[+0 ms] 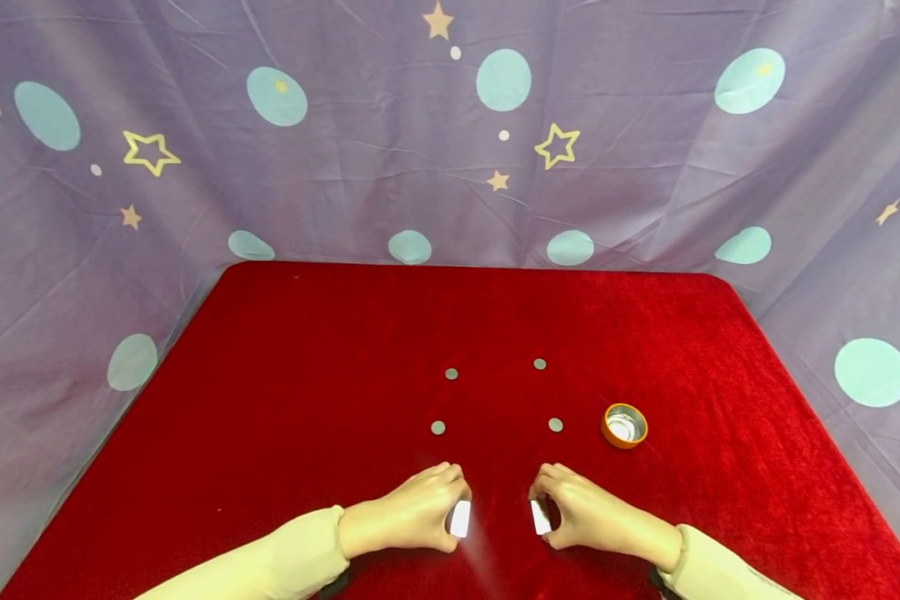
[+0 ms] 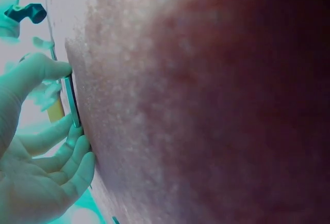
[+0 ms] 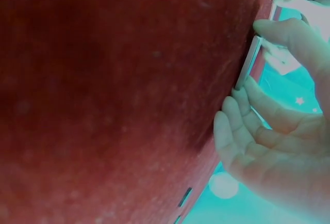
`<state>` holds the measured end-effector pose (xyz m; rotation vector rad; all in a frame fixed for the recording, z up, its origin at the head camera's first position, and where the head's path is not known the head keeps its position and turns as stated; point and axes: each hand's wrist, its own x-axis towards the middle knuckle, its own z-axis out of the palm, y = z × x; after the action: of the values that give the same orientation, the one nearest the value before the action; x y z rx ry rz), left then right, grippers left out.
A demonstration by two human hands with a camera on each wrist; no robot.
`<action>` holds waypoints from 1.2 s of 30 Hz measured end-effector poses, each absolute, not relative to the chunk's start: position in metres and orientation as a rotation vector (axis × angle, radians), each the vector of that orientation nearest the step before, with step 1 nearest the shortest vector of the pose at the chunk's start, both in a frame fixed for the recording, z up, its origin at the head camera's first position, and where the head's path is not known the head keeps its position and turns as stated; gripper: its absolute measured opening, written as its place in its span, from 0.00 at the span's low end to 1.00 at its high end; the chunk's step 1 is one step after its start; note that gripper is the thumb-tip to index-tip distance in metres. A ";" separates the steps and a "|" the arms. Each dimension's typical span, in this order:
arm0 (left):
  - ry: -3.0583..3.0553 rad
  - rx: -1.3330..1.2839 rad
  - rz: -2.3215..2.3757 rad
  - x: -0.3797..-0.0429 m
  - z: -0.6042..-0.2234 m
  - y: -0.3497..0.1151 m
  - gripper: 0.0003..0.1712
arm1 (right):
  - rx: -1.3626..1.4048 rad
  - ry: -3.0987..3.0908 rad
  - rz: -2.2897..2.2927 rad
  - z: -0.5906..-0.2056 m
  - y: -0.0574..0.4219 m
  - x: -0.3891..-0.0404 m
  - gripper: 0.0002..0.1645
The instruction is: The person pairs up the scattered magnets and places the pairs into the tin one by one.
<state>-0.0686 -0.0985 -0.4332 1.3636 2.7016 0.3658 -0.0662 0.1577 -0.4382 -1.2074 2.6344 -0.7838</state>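
My left hand [image 1: 427, 506] pinches a thin, bright rectangular plate [image 1: 461, 518] between thumb and fingertips, near the table's front. Facing it a short way to the right, my right hand [image 1: 592, 514] pinches a matching plate [image 1: 540, 517] the same way. In the left wrist view the left plate [image 2: 72, 101] appears edge-on, close over the cloth, with thumb and fingers at opposite ends. The right wrist view shows the right plate [image 3: 249, 62] as a slim slab, likewise close over the cloth. Red cloth lies between the two hands.
Several small grey discs lie beyond the hands, including a near left disc [image 1: 438, 427] and a near right disc [image 1: 556, 425]. To their right stands a round orange bowl [image 1: 624, 426] with a shiny inside. Patterned purple curtains [image 1: 375, 150] enclose the red-covered table [image 1: 307, 350].
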 end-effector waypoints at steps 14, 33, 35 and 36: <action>2.719 1.369 0.345 -0.068 -0.435 -0.085 0.21 | -1.182 2.656 -0.780 -0.439 0.146 -0.067 0.20; 2.758 1.348 0.333 -0.068 -0.435 -0.075 0.22 | -1.127 2.670 -0.796 -0.439 0.134 -0.066 0.20; 2.764 1.355 0.328 -0.068 -0.436 -0.074 0.22 | -1.134 2.682 -0.794 -0.440 0.132 -0.066 0.20; 2.766 1.358 0.328 -0.068 -0.436 -0.074 0.22 | -1.138 2.687 -0.792 -0.440 0.132 -0.066 0.20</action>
<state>-0.0678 -0.0735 -0.4363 1.3579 2.7659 0.3278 -0.0658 0.1316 -0.4398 -1.1379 2.6868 -0.7923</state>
